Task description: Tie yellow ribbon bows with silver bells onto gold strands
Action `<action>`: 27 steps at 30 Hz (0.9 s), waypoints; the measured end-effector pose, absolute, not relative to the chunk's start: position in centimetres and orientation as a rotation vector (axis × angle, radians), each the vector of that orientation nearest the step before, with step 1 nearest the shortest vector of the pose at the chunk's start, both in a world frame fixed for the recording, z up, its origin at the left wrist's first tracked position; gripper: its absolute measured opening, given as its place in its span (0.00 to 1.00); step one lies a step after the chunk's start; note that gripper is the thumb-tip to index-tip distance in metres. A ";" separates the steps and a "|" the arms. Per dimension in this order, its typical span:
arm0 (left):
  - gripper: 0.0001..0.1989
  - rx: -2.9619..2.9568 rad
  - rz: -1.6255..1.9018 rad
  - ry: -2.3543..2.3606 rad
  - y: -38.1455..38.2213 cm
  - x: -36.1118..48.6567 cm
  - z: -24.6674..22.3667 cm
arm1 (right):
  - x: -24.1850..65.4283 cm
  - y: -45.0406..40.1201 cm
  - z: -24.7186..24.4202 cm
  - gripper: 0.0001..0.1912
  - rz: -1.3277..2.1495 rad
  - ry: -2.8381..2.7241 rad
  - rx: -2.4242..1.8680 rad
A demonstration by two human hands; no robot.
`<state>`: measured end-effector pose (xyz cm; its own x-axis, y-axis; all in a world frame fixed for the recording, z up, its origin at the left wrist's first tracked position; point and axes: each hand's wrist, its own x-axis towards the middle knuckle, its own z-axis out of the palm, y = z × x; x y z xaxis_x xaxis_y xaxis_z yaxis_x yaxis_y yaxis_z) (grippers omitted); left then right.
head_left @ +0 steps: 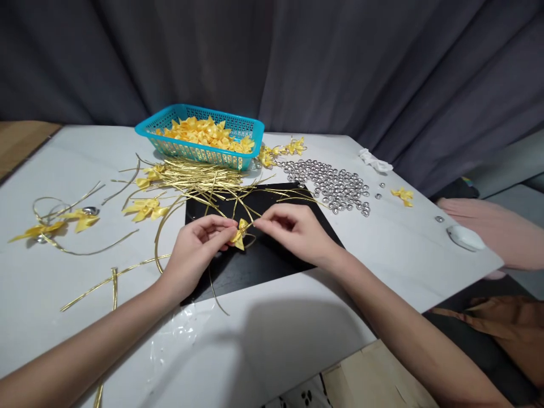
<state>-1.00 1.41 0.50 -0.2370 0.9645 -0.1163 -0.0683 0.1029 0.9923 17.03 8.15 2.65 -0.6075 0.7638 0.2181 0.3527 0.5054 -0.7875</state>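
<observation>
My left hand [203,245] pinches a small yellow ribbon bow [240,237] between thumb and fingers, above a black mat [263,266]. Close on its right, my right hand [293,231] has thumb and forefinger pressed together on a thin gold wire tie at the bow. The wire's far end is hard to follow behind the fingers. Just beyond both hands lies a loose heap of gold wire ties [199,180]. To the left rest more yellow bows [147,209] with wires attached.
A blue plastic basket [199,148] full of yellow bows stands at the back. Silver heart-shaped beads [340,187] spread right of the mat. Farther right are a white cloth [375,161], a lone yellow bow [402,196] and a white computer mouse [465,238]. Grey curtains hang behind the table.
</observation>
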 end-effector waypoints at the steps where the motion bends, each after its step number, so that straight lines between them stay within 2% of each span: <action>1: 0.08 0.975 1.309 1.371 1.4 -1.0 0.6 | 16.9 8.3 2.7 0.13 1.185 -2.039 -1.046; 4: 0.08 0.994 1.287 1.343 1.3 -1.1 0.7 | 16.5 8.1 2.7 0.12 1.776 -1.558 -1.305; 7: 0.08 0.958 1.309 1.377 1.4 -1.1 0.6 | 15.8 7.1 2.5 0.07 1.907 -1.173 -1.329; 10: 0.08 0.909 1.327 1.403 1.5 -1.0 0.6 | 14.9 5.8 2.1 0.13 1.774 -1.111 -1.278; 12: 0.08 0.877 1.349 1.406 1.5 -1.0 0.5 | 14.6 4.9 1.7 0.16 1.618 -1.349 -1.210; 14: 0.08 0.853 1.358 1.409 1.5 -1.1 0.5 | 14.5 4.2 1.3 0.18 1.307 -1.721 -1.108; 17: 0.07 0.851 1.352 1.408 1.5 -1.1 0.4 | 14.8 3.8 0.5 0.12 0.795 -2.167 -0.923; 19: 0.07 0.860 1.357 1.400 1.5 -1.1 0.3 | 15.0 3.9 0.2 0.07 0.631 -2.295 -0.853; 21: 0.07 0.869 1.373 1.388 1.5 -1.1 0.3 | 15.1 4.0 0.3 0.09 0.589 -2.324 -0.834; 24: 0.07 0.880 1.398 1.386 1.5 -1.1 0.1 | 15.2 4.3 1.2 0.07 0.800 -2.238 -0.856; 27: 0.08 0.861 1.411 1.397 1.5 -1.1 0.0 | 15.1 4.7 2.3 0.06 1.411 -2.005 -0.944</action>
<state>-1.15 1.55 0.04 -0.3126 0.9409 -0.1304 -0.1397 0.0903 0.9861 15.14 4.71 2.27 -0.6292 0.7771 0.0143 0.2489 0.2188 -0.9435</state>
